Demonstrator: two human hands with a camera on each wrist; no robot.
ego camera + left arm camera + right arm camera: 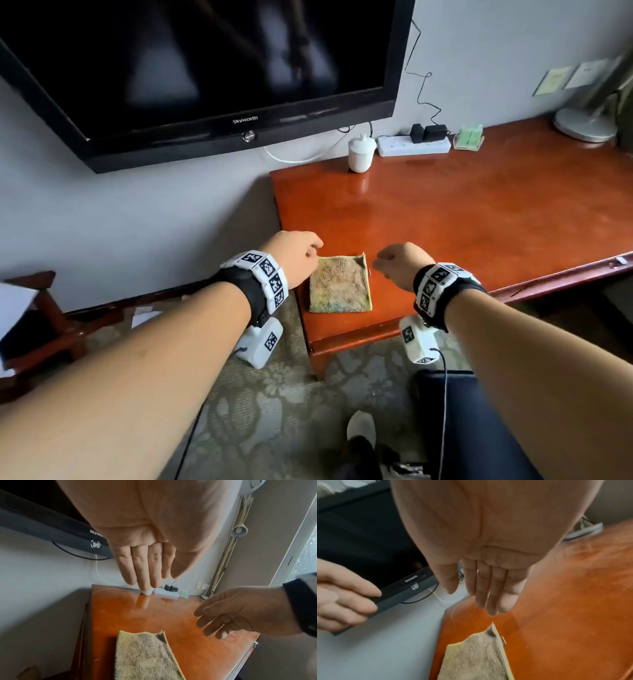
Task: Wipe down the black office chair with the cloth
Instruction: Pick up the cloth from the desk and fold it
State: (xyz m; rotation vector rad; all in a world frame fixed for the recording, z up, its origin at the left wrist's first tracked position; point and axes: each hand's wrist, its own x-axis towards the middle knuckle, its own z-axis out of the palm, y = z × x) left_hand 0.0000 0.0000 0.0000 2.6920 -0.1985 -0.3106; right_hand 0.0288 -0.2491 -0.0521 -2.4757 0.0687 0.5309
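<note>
A folded cloth (340,284) is laid flat near the front left corner of a glossy, reddish-brown wooden desk (479,212). The cloth is roughly square, with a coarse, nubby pile in mottled tan and brown, and its edges are trimmed in pale yellow-green. One far corner is slightly lifted and curled.

The left hand (294,258) is held over the cloth's far left corner, and the right hand (402,262) is held just beside its far right corner. In the wrist views both hands are seen with fingers (145,566) extended, relaxed and empty, above the desk; nothing is gripped. Whether the left fingertips touch the cloth cannot be told. White bands printed with black square marker patterns are worn on both wrists.

At the back of the desk a small white lidded ceramic cup (359,154) is stood; its contents cannot be seen. Beside it a white power strip (412,145) is laid, with two black adapters plugged in. Further right, a small holder of green packets (468,137) is set, its print too small to read.

A black flat-screen television (205,68) is mounted on the grey wall, and the brand "Skyworth" is printed on its lower bezel. A patterned carpet (274,411) is seen below. The black office chair cannot be identified with certainty.
</note>
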